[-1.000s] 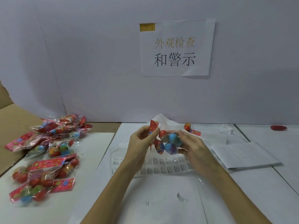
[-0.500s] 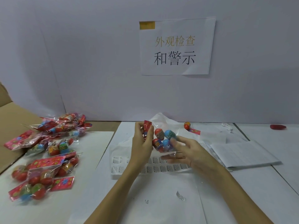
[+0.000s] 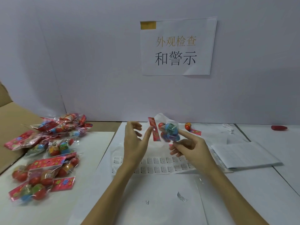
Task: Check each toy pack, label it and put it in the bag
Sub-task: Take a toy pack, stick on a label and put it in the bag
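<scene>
Your two hands are up over the table (image 3: 259, 184), one toy pack (image 3: 168, 132) between them. Your left hand (image 3: 135, 142) has its fingers loosely spread and slightly bent; its thumb tip lies against the pack's red header card (image 3: 154, 129), but it is hard to tell whether it truly pinches the card. Your right hand (image 3: 189, 147) is palm up with the fingers relaxed, the forefinger stretched out and touching the pack's underside. The pack is blurred: roughly four or five red and blue egg toys show through the clear wrap, and you cannot count them surely.

At your left lies one pile of packs (image 3: 47, 153). About eight to ten red header cards show there, but the packs overlap, so the exact count is hidden. One loose egg (image 3: 187, 126) sits by the wall behind the pack, with one small red card (image 3: 195, 132) just beside it. One label sheet (image 3: 152, 164) lies under your wrists with two rows of labels, partly covered by your arms. One white plastic bag (image 3: 159, 117) peeps out behind the pack, mostly hidden. One stack of folded papers (image 3: 243, 155) lies at your right, one red object (image 3: 278, 127) far right, too small to identify. One sign (image 3: 177, 46) hangs on the wall. A cardboard box (image 3: 11, 117) is cut off at the left edge.
</scene>
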